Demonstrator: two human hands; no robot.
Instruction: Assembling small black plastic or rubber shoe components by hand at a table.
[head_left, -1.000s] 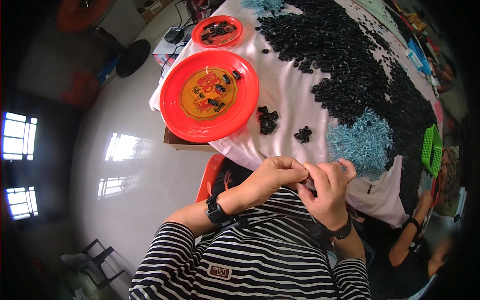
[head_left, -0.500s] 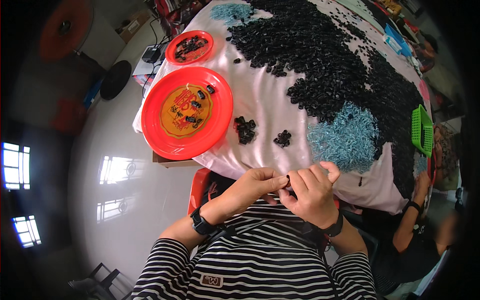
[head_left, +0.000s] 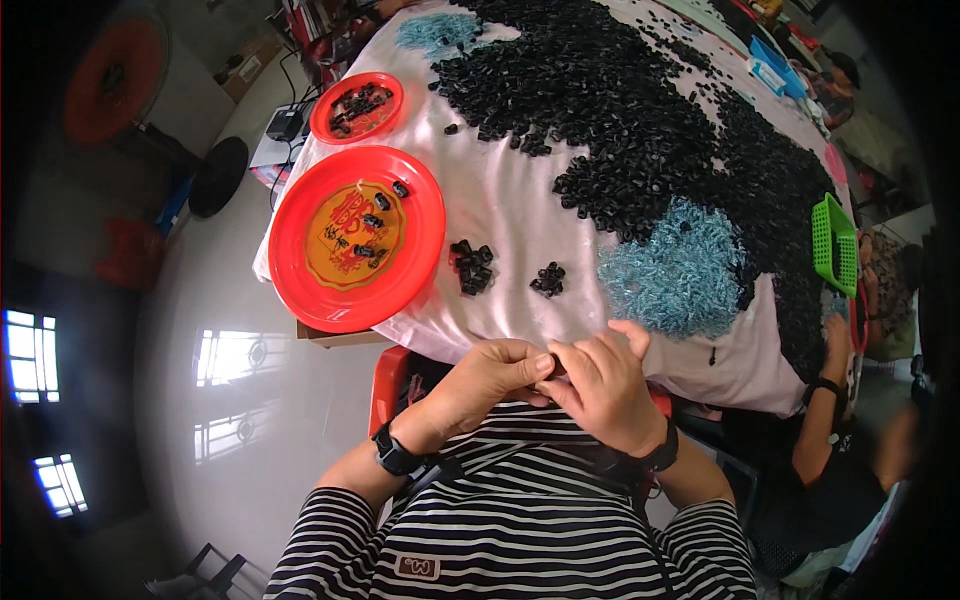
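Just in front of my body, above the table's near edge, my two hands meet over a small black part (head_left: 556, 366), mostly covered by fingers. My left hand (head_left: 485, 382) pinches it between thumb and fingers. My right hand (head_left: 612, 400) is closed at the same part, its little finger raised. Beyond them lie two small clusters of black pieces (head_left: 472, 268) on the pale pink cloth (head_left: 520, 215). To the left, a large red plate (head_left: 412, 285) carries several dark pieces with a bluish tint. A heap of small clear-blue pieces (head_left: 670, 275) spreads to the right.
A huge heap of black pieces (head_left: 620, 130) covers the far and right table. A smaller red plate (head_left: 322, 120) holds more pieces. At right are a green basket (head_left: 835, 245), a blue tray (head_left: 778, 75) and another person's arm (head_left: 822, 410). A fan (head_left: 115, 80) stands left.
The view has shifted slightly, so the table things appear a little to the left. My hands stay together on the small black part, with fingers moved slightly.
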